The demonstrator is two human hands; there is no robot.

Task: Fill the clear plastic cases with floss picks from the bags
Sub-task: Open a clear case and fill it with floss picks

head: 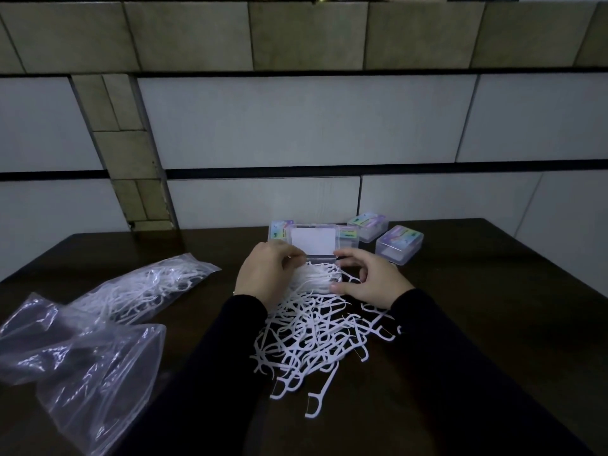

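Observation:
An open clear plastic case [314,241] stands at the table's middle, its lid raised with a white label showing. Its base holds a stack of white floss picks [317,278]. My left hand [266,274] curls its fingers onto the left end of that stack. My right hand [368,278] grips the case's right end between thumb and fingers. A loose pile of floss picks [316,337] lies just in front of the case, between my forearms. A clear bag with floss picks inside [148,287] lies to the left.
Two closed clear cases [368,225] [399,243] with colourful labels sit behind and to the right. Another labelled case [279,229] shows behind the open lid. An emptied crumpled plastic bag [82,366] lies at the front left. A tiled wall rises behind the dark table [477,307].

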